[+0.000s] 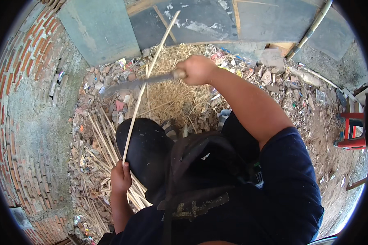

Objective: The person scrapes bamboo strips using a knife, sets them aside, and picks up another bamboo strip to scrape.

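My left hand (121,177) grips the lower end of a long thin bamboo strip (145,83), which slants up and away to the upper middle. My right hand (197,69) is raised and closed around the wooden handle of a large curved knife (126,85). The blurred blade points left and meets the strip partway up. My knee in dark trousers (145,149) lies just below the strip. A pile of pale shavings (173,87) spreads on the ground under the knife.
Several cut bamboo strips (98,143) lie on the rubble at the left, beside a brick wall (28,102). Grey panels (192,20) stand at the back. A bamboo pole (310,28) leans at the upper right. A red stool (353,130) is at the right edge.
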Action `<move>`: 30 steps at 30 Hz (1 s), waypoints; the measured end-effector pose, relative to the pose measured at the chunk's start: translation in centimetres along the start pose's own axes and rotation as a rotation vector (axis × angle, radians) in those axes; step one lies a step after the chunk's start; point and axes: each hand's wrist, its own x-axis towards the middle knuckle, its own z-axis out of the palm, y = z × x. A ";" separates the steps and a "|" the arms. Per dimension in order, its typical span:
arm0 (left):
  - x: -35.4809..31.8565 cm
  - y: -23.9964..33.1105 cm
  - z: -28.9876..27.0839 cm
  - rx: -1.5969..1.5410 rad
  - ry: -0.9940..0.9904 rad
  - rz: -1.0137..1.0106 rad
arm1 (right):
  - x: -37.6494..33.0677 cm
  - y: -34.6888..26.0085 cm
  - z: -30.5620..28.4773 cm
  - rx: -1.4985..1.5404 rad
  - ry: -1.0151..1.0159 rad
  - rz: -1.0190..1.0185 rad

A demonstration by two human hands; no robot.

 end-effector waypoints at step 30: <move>0.1 -0.5 0.2 0.137 0.041 0.013 | -0.6 0.0 -1.2 -0.164 0.005 -0.076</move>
